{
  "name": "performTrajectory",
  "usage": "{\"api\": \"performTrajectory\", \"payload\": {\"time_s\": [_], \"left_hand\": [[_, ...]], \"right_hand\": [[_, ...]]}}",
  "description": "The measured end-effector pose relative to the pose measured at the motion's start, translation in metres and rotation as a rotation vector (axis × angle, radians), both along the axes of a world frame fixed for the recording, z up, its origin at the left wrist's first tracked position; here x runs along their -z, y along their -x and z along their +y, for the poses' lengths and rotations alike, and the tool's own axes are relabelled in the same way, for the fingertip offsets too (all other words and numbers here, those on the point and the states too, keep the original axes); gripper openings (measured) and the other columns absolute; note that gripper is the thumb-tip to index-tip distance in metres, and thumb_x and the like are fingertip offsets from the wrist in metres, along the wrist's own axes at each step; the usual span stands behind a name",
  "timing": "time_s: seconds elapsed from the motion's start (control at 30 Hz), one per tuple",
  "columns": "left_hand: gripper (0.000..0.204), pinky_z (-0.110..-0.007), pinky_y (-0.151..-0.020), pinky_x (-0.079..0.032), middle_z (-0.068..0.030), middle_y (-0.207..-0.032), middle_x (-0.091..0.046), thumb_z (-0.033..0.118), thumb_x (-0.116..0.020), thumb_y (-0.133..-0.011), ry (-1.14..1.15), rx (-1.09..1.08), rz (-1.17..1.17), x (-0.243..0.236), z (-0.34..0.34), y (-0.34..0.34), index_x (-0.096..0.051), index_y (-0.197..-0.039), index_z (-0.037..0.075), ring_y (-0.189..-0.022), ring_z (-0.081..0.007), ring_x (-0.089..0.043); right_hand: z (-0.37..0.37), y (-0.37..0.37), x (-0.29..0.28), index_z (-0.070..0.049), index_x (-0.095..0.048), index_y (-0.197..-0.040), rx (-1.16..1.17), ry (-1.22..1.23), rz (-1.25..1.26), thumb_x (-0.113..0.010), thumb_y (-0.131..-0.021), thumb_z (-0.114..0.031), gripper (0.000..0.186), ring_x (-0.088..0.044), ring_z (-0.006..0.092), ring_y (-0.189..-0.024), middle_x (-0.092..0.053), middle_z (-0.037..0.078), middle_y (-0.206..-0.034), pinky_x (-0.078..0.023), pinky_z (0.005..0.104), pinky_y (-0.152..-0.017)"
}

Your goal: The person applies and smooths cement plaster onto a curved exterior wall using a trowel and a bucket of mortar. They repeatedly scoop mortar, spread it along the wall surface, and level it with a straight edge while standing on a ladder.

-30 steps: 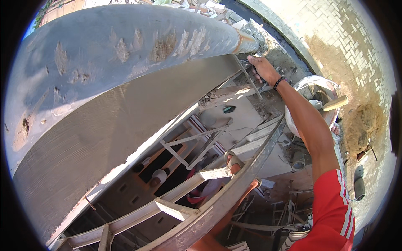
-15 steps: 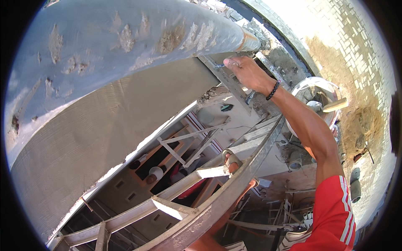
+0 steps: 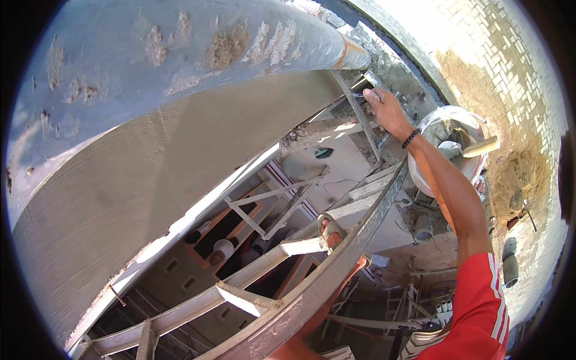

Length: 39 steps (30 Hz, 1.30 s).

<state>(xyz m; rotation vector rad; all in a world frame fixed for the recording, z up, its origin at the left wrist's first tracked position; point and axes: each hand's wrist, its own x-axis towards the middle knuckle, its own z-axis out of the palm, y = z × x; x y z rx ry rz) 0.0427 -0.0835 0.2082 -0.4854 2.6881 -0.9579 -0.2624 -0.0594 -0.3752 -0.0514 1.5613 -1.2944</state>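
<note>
Closed round a long flat tool (image 3: 361, 120), your right hand (image 3: 390, 114) holds it by the far end of the plastered wall (image 3: 204, 144). Since half a second ago it has swung rightward and edge-on, suggesting a new working angle. Its handle is mostly hidden, wall contact unclear, your left hand out of view.

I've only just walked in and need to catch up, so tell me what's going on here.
A person in a red sleeve is holding a long flat tool in the right hand, out by the far end of a smooth grey wall. Whether it touches the wall is hard to tell. The left hand is out of view. A sandalled foot is on the ladder below, and a white bucket is beside the right forearm.
</note>
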Motion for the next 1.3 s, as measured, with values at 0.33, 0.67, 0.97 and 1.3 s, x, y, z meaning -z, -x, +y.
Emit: {"api": "performTrajectory", "payload": {"time_s": [0.33, 0.67, 0.97, 1.3], "left_hand": [[0.02, -0.041, -0.07, -0.055, -0.0114, -0.088, -0.067, 0.013, -0.075, -0.078, 0.015, -0.002, -0.013, 0.009, -0.006, -0.007, -0.065, -0.09, 0.001, -0.08, -0.0304, -0.066], [0.019, -0.041, -0.069, -0.055, -0.0117, -0.088, -0.067, 0.012, -0.075, -0.077, -0.004, 0.011, -0.009, 0.018, -0.017, -0.007, -0.066, -0.09, 0.002, -0.08, -0.0306, -0.066], [0.018, -0.041, -0.069, -0.055, -0.0119, -0.087, -0.067, 0.012, -0.075, -0.077, -0.017, -0.013, 0.01, 0.007, -0.005, -0.007, -0.066, -0.089, 0.002, -0.08, -0.0309, -0.066], [0.018, -0.042, -0.068, -0.054, -0.0117, -0.087, -0.068, 0.012, -0.075, -0.076, -0.075, -0.054, 0.032, -0.005, 0.009, 0.007, -0.066, -0.089, 0.002, -0.08, -0.0313, -0.066]], "right_hand": [[-0.046, 0.021, 0.09, -0.003, -0.057, -0.08, -0.013, -0.003, -0.022, -0.052, -0.096, -0.05, 0.05, -0.043, 0.0089, -0.042, -0.047, 0.0, -0.057, -0.035, 0.0279, -0.039], [-0.049, 0.022, 0.108, -0.002, -0.06, -0.082, -0.108, 0.004, -0.027, -0.054, -0.094, -0.051, 0.052, -0.046, 0.0123, -0.044, -0.047, 0.001, -0.057, -0.041, 0.031, -0.039], [-0.055, 0.022, 0.013, -0.002, -0.061, -0.099, -0.136, 0.18, -0.051, -0.049, -0.099, -0.047, 0.047, -0.039, 0.0083, -0.043, -0.042, -0.002, -0.057, -0.035, 0.0272, -0.04], [-0.035, 0.002, -0.189, 0.006, -0.062, -0.105, -0.144, 0.593, 0.364, -0.048, -0.099, -0.033, 0.042, -0.063, 0.0428, -0.084, -0.065, 0.026, -0.087, -0.049, 0.0446, -0.075]]}}
